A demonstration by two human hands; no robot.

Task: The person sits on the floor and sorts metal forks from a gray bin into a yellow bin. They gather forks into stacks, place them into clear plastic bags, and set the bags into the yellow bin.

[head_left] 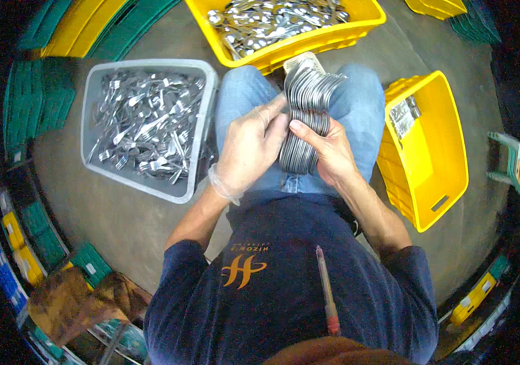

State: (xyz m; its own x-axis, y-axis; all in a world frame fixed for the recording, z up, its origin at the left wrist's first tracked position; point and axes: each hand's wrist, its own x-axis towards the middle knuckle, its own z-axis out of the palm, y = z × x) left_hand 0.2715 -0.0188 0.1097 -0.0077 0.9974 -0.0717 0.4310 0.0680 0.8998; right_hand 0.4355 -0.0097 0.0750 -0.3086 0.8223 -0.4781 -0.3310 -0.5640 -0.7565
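Observation:
A thick stack of nested metal forks (307,109) lies between my hands, above my lap. My right hand (335,148) is closed around the stack's right side, its thumb across the handles. My left hand (257,141), in a clear plastic glove, rests against the stack's left side with fingers bent; whether it grips the forks is hard to tell. Behind the stack's far end shows a pale perforated plastic piece (304,61). A clear plastic tub (205,132) with many loose forks is on the left. Ahead, a yellow crate (287,50) holds a heap of metal spoons.
At the right, a tilted yellow crate (442,150) has a bundle of shiny cutlery (405,117) inside. Green crates (32,105) are stacked at the far left. Brown cloth or sacking (68,303) lies at the lower left. The grey floor (118,237) shows between these.

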